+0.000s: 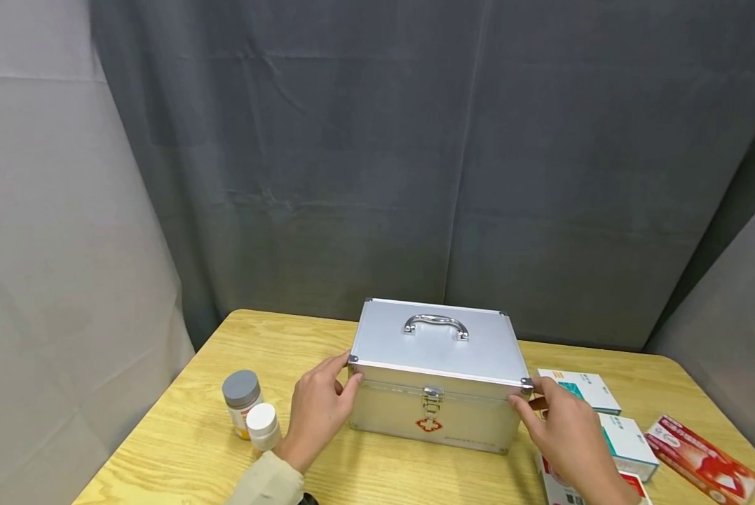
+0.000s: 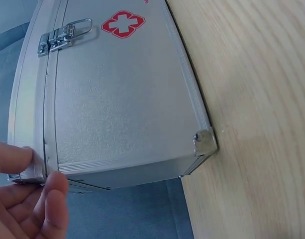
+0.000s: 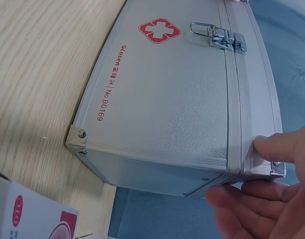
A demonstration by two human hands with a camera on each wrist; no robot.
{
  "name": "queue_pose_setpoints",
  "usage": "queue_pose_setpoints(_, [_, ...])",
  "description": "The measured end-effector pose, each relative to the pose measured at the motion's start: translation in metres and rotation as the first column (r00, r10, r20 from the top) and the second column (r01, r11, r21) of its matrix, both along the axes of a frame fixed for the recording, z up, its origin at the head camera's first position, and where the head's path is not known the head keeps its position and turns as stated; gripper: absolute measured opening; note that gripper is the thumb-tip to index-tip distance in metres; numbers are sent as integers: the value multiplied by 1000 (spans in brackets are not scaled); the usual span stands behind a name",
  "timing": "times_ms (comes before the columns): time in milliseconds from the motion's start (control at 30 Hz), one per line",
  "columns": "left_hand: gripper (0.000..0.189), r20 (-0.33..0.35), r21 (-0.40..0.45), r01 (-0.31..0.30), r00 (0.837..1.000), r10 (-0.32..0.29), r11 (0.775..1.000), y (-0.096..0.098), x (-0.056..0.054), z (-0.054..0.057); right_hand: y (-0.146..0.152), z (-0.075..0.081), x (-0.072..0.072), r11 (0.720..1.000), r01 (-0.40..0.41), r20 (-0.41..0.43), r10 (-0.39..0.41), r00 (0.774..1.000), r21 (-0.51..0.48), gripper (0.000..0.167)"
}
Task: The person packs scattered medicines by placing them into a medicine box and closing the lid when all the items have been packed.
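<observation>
A silver first-aid box [image 1: 437,407] stands on the table with its lid [image 1: 440,344] down and the carrying handle [image 1: 437,321] on top. A metal latch [image 2: 65,37] and a red cross emblem [image 3: 159,31] mark its front. My left hand [image 1: 320,403] grips the lid's front left corner, thumb on the front face and fingers round the side. At the front right corner, my right hand [image 1: 566,424] holds the lid the same way, its thumb [image 3: 274,148] against the front. Inside the box is hidden.
Left of the box stand a grey-capped bottle [image 1: 241,389] and a white-capped bottle [image 1: 263,421], close to my left wrist. White-and-green medicine cartons [image 1: 629,442] and a red carton [image 1: 702,459] lie to the right. Another carton [image 3: 28,214] sits below my right hand. A grey curtain [image 1: 415,175] hangs behind.
</observation>
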State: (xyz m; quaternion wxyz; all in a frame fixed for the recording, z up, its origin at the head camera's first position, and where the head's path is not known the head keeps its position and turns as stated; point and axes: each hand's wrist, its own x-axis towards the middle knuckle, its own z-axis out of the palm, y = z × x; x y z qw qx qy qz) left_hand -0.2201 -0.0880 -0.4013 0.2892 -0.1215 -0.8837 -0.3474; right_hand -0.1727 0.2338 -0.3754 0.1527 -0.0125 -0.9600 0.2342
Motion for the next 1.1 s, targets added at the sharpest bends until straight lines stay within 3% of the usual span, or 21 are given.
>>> queue_pose_setpoints(267, [30,-62,-16,-29,998,28,999,1,1,0,-1,-1,0,1000,-26,-30,26,999,-6,38])
queue_pose_setpoints(800, [21,-30,-1,24,999,-24,1000,-1,-1,-1,0,-2,3,999,-27,-73,31,997,47,33])
queue_pose_setpoints(1100, [22,-9,-14,36,999,-36,999,0,2,0,2,-1,5,999,-16,-40,18,999,52,37])
